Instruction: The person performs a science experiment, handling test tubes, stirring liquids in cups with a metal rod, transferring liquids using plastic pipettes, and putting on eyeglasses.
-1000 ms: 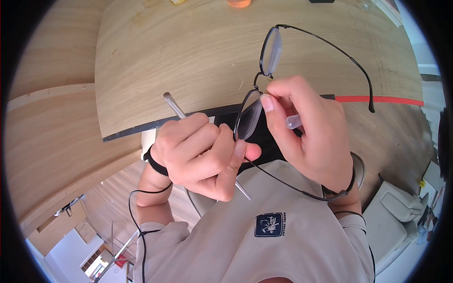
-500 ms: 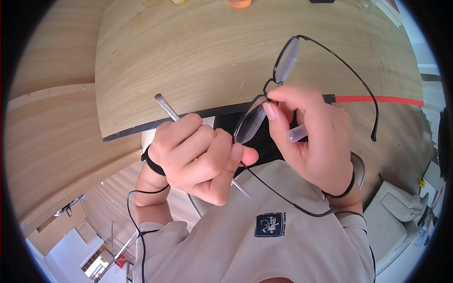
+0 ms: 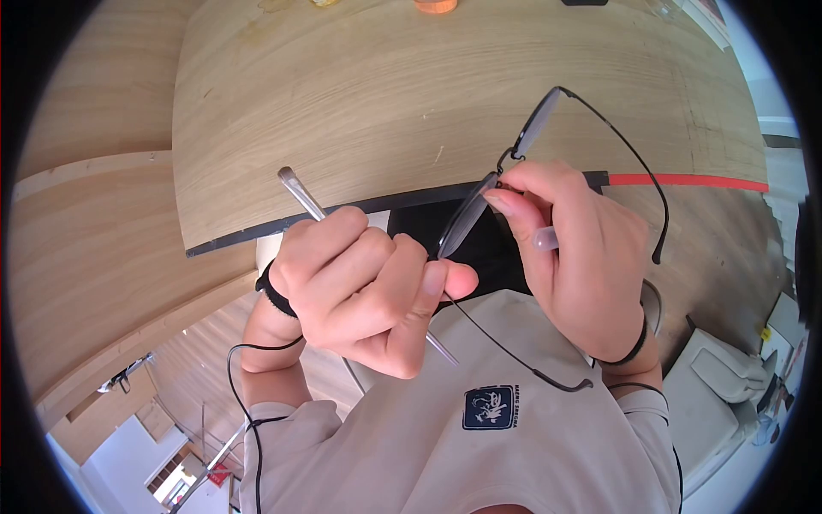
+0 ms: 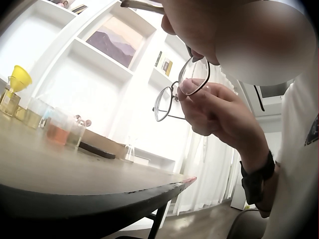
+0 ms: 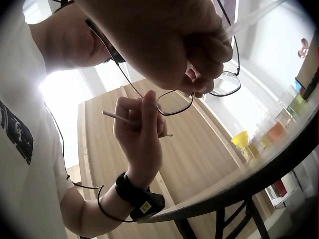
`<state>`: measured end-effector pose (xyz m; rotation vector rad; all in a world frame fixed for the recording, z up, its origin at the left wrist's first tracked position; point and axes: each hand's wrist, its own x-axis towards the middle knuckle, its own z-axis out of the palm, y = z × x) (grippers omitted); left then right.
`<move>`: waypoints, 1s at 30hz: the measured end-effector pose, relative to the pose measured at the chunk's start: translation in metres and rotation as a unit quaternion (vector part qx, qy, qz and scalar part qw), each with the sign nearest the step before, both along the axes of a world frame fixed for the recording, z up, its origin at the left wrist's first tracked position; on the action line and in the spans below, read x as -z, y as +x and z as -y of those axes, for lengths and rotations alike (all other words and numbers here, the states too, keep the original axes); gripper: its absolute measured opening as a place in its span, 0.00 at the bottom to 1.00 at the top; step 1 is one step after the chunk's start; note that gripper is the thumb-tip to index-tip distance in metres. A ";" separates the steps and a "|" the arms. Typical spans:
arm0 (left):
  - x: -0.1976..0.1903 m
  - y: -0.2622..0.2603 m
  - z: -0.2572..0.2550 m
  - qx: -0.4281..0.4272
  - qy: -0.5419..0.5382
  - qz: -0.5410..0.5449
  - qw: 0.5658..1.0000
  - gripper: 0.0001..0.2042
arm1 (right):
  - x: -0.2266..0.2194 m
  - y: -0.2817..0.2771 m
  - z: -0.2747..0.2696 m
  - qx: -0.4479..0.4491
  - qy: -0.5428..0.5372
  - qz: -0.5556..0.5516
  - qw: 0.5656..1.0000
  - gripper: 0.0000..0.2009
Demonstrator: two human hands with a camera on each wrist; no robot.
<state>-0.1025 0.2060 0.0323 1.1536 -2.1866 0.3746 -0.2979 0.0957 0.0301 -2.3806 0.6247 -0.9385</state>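
Observation:
A pair of thin black-framed eyeglasses (image 3: 469, 216) is held between both hands above the lap, temples unfolded. My left hand (image 3: 364, 291) pinches it with thumb and forefinger near one hinge. Through that same hand's curled fingers runs a small brush (image 3: 303, 194), its flat tip up and its thin handle end poking out below. My right hand (image 3: 586, 257) pinches the frame near the bridge with thumb and index finger. A translucent plastic dropper (image 3: 545, 238) sits in the right palm; its long clear stem (image 5: 254, 20) shows in the right wrist view.
The wooden table (image 3: 360, 103) with a dark front edge lies just beyond the hands. Toward its far side stand an orange-filled container (image 4: 58, 132), a yellow funnel (image 4: 21, 77) on a bottle and other small vessels. A black cable (image 3: 242, 411) hangs along the left arm.
The eyeglasses have swung right and toward the body, and their lenses now appear nearly edge-on. The right hand has shifted slightly right, and the brush tip leans further left.

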 end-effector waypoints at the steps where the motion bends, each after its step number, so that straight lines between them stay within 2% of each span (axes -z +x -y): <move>1: 0.002 0.001 0.007 -0.001 -0.042 0.012 0.999 0.16 | -0.001 -0.001 0.000 0.000 0.000 0.000 1.000 0.11; 2: 0.003 0.001 0.011 -0.001 -0.084 0.024 0.996 0.16 | -0.002 -0.001 -0.001 -0.005 0.016 -0.007 1.000 0.11; 4: 0.001 -0.001 0.010 -0.011 -0.070 0.004 0.997 0.16 | -0.001 -0.003 -0.001 -0.011 0.032 -0.015 0.999 0.11; 6: 0.002 0.000 0.009 -0.019 -0.055 -0.018 0.998 0.16 | 0.003 -0.003 0.000 -0.019 0.002 -0.005 1.000 0.11; 8: 0.004 0.004 0.008 -0.005 -0.079 0.035 0.996 0.16 | 0.005 -0.002 0.002 -0.016 0.002 -0.003 1.000 0.11; 12: 0.007 0.002 0.007 0.009 -0.104 0.044 0.994 0.16 | 0.005 -0.001 0.000 0.002 0.012 0.005 1.000 0.10; 14: 0.005 0.001 -0.004 0.016 -0.030 0.033 0.999 0.20 | 0.004 0.000 0.000 0.002 0.017 0.005 1.000 0.09; 15: 0.005 0.000 -0.005 0.015 -0.029 0.033 0.999 0.20 | 0.004 0.000 0.000 0.002 0.020 0.006 1.000 0.08; 21: 0.007 -0.003 -0.004 0.008 -0.038 0.047 0.998 0.17 | 0.001 0.002 0.000 -0.009 0.028 -0.013 0.999 0.05; 26: 0.008 -0.008 0.004 -0.011 -0.128 0.078 0.989 0.12 | -0.002 0.000 0.001 -0.026 0.040 -0.029 0.998 0.05; 30: 0.007 -0.007 0.001 0.006 -0.091 0.091 0.992 0.12 | 0.000 -0.003 0.002 -0.053 0.070 -0.026 0.996 0.05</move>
